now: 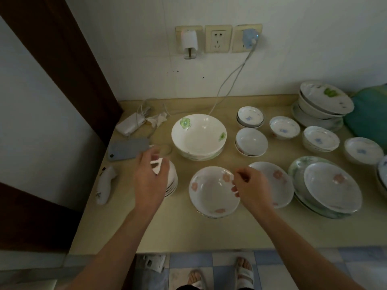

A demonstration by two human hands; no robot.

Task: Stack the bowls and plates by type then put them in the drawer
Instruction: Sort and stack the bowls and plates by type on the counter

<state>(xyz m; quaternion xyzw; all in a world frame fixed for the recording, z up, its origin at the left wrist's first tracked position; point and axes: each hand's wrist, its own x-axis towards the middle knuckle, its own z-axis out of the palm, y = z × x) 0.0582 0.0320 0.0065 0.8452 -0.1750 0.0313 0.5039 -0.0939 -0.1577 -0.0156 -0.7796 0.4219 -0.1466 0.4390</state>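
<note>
Left hand [151, 176] hovers with relaxed fingers over a stack of small white bowls [172, 181] near the beige worktop's [188, 233] left edge; right hand [250, 186] pinches the rim of a white pink-flowered bowl [211, 193].

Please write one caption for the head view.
Left hand over stacked small bowls; right hand at pink-flowered bowl.

Grey-blue phone [128, 149] face down near left counter edge; white power bank [130, 125] with coiled cable [146, 107] behind it, crumpled tissue [158, 119] just beside. Three wall sockets: white adapter [189, 41] in left, middle socket [218, 39] bare, blue charger [249, 37] in right. Teal cloth bundle [369, 120] at far right
</note>
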